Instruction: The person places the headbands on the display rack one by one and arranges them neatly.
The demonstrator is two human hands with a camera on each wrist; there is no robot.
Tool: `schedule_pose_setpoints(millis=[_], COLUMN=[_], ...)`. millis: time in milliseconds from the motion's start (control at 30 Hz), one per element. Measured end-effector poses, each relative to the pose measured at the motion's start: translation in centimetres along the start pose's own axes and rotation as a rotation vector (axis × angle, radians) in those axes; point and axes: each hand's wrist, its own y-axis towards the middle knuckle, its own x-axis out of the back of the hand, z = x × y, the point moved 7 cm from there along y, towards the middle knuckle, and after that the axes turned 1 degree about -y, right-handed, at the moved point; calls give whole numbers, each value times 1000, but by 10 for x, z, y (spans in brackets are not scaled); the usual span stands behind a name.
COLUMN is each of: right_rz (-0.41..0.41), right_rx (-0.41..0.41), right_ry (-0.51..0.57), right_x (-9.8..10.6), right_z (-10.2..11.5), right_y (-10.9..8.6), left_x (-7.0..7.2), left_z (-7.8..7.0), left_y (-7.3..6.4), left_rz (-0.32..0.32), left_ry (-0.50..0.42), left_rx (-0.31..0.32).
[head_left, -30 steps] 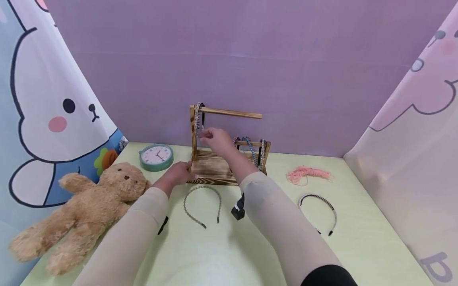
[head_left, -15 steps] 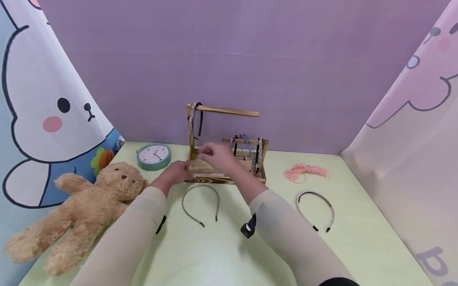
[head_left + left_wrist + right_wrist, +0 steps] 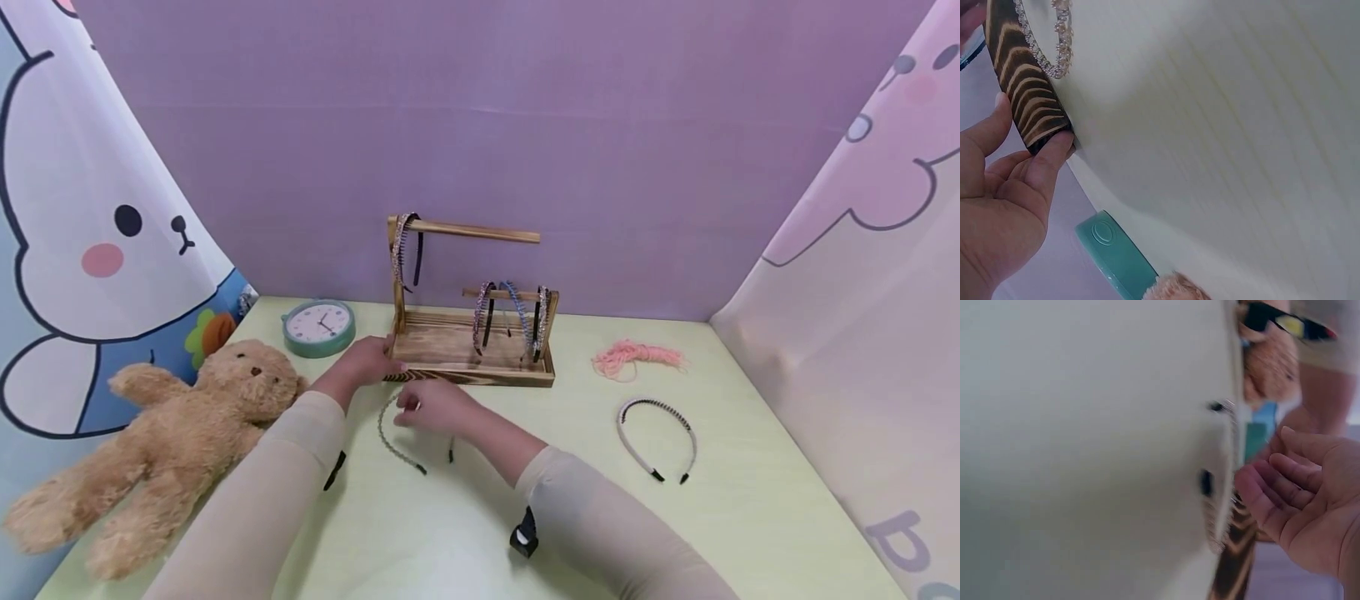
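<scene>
My right hand hovers low over the beaded headband that lies flat on the tabletop, just in front of the wooden headband rack. In the right wrist view the fingers are loosely bent and apart, holding nothing; I cannot tell whether a fingertip already touches the band's arch. My left hand rests against the rack's near left corner, and the left wrist view shows its thumb and fingers pressed to the striped end of the base.

I judge the headband to be light, a thin springy arc that bends if squeezed at its ends and skates easily on this smooth surface. The bead trim looks delicate, so I would not pinch hard on it. The top of the arch, nearest the rack, seems the best place to take it: a thumb-and-finger pinch across the band there, with the two black-tipped ends hanging free. Lying flat, it offers little edge to get under.
</scene>
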Motion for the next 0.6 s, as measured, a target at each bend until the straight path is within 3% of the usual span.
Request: schedule_pose_setpoints(millis=[267,467,600], right_rz=[2,-77,-73], right_rx=[27,51,-12], right_ry=[-267,-463,-524], right_x=[-35,-39,-38], right_z=[12,28,26], right_y=[-4,-9,-9], left_x=[-2,-1,-1], left_z=[1,2,0], left_y=[1,0,-1], left_rz=[22,25,25], left_ry=[-9,-7,-7], left_rx=[-8,6,0])
